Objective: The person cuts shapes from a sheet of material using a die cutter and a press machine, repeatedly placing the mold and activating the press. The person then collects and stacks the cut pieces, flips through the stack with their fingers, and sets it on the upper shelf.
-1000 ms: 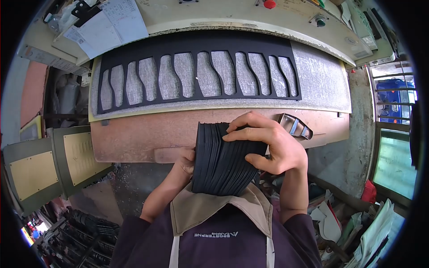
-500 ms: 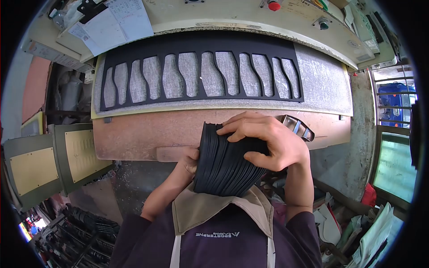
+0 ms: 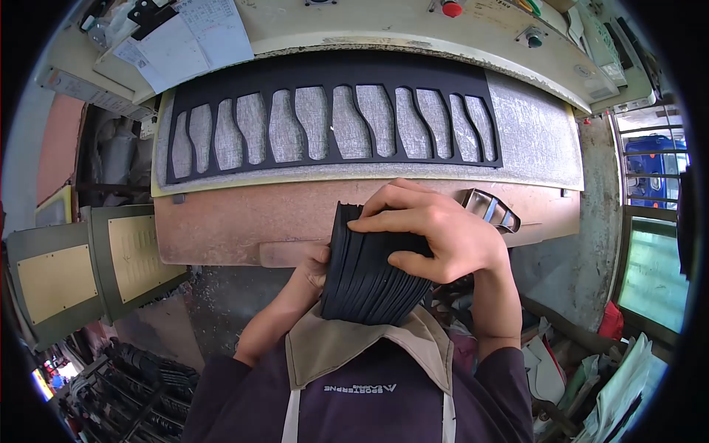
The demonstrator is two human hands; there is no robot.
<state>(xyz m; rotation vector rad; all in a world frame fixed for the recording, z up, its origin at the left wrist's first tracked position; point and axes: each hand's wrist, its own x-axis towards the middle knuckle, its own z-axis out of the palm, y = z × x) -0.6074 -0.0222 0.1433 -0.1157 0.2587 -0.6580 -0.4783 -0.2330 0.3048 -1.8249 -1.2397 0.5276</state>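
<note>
A thick stack of thin black foam pieces [image 3: 373, 277] is held upright on edge, close to my chest. My left hand [image 3: 317, 267] holds it from the left side, thumb against the outer face; the other fingers are mostly hidden behind it. My right hand [image 3: 450, 232] lies over the top and right of the stack. Its fingertips touch the edges near the left end, and its thumb presses lower on the edges. A metal cutting die [image 3: 491, 210] rests on the board just beyond my right hand.
A black sheet [image 3: 332, 70] with curved cut-outs lies on a grey, scratched pad [image 3: 532, 125]. In front is a brown board [image 3: 214, 221]. A machine beam with a red button [image 3: 452, 9] spans the back. Papers [image 3: 185, 44] lie at upper left, metal cabinets [image 3: 133, 255] at left.
My right hand has shifted left along the top of the stack, its fingertips now nearer the left end. My left hand stays in place.
</note>
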